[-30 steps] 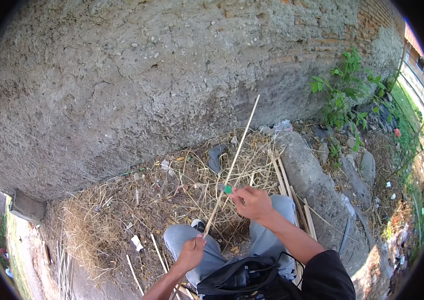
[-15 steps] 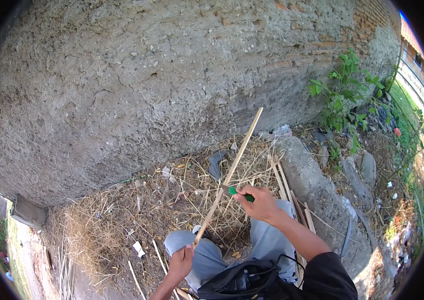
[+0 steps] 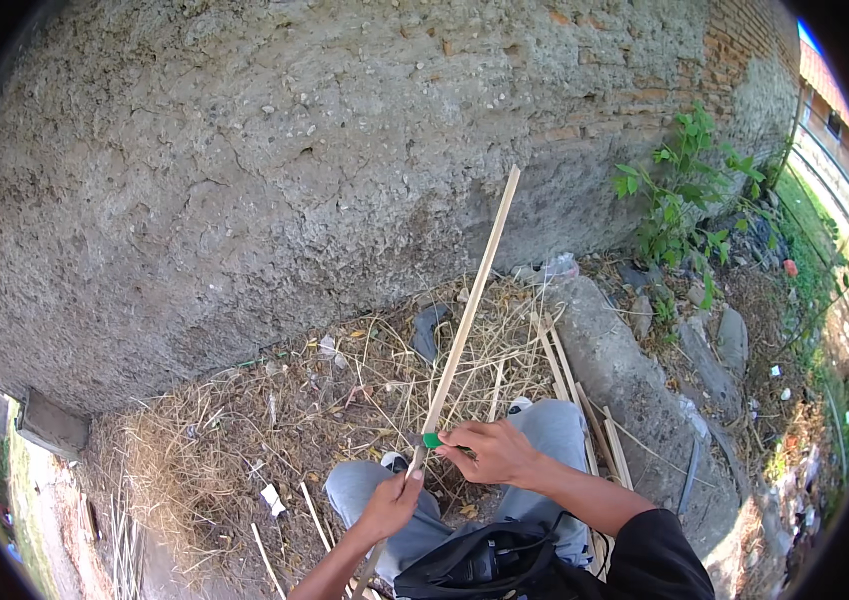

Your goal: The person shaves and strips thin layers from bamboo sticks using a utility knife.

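Note:
A long, pale bamboo strip slants up and away from my lap, its far end standing out before the wall. My left hand is closed round its lower part, thumb along the strip. In my right hand is a small knife with a green handle; the fingers wrap most of the handle. The short, dark blade lies across the strip just beyond my left thumb. Both hands work close together above my knees, in grey trousers.
A rough, plastered wall rises in front. Dry straw and shavings cover the ground. More bamboo strips lie at the right beside a concrete slab. A black bag rests on my lap; a leafy plant grows by the wall.
The knife and right hand have come down the strip toward me, close to the left hand. My left hand has moved up and right, and the strip's far end now reaches higher.

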### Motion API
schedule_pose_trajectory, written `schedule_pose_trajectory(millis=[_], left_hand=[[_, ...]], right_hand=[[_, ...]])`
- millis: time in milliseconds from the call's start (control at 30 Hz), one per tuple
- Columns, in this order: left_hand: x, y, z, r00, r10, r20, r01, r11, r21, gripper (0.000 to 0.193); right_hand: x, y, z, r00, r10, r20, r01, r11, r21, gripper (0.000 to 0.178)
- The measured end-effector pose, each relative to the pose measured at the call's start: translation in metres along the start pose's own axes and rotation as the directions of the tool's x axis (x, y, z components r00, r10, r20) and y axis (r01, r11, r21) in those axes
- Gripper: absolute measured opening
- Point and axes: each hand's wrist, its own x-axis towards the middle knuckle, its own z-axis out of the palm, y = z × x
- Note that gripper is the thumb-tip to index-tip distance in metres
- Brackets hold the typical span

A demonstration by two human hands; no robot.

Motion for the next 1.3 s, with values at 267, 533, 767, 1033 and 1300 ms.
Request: schedule_pose_trajectory(millis=[267,533,767,1033,1300], left_hand=[[-0.015,0.022,-0.007,0.996,-0.039,0.086,0.044,0.997,-0.057,0.041],[-0.055,-0.013,-0.019,0.943,-0.206,0.259,0.227,0.972,-0.053,0.041],[-0.088,-0.024,-0.032,0.978,-0.176,0.109,0.18,0.983,-0.026,0.039],[-0.129,-0.041,-0.056,0.994,-0.081,0.073,0.036,0.876,0.481,0.04],[-0.17,-0.045,-0.086,0.975,-0.215,-0.051,0.22,0.952,0.211,0.029]], right_hand=[[0.003,0.001,-0.002,0.98,-0.165,-0.111,0.14,0.968,-0.21,0.017],[0.02,0.083,-0.039,0.964,-0.02,-0.263,-0.05,0.965,-0.257,0.014],[0.05,0.094,-0.045,0.947,0.036,-0.32,-0.11,0.971,-0.214,0.014],[0.068,0.131,-0.073,0.864,0.428,-0.266,-0.49,0.837,-0.243,0.018],[0.024,0.21,-0.109,0.699,0.613,-0.368,-0.711,0.653,-0.262,0.023]])
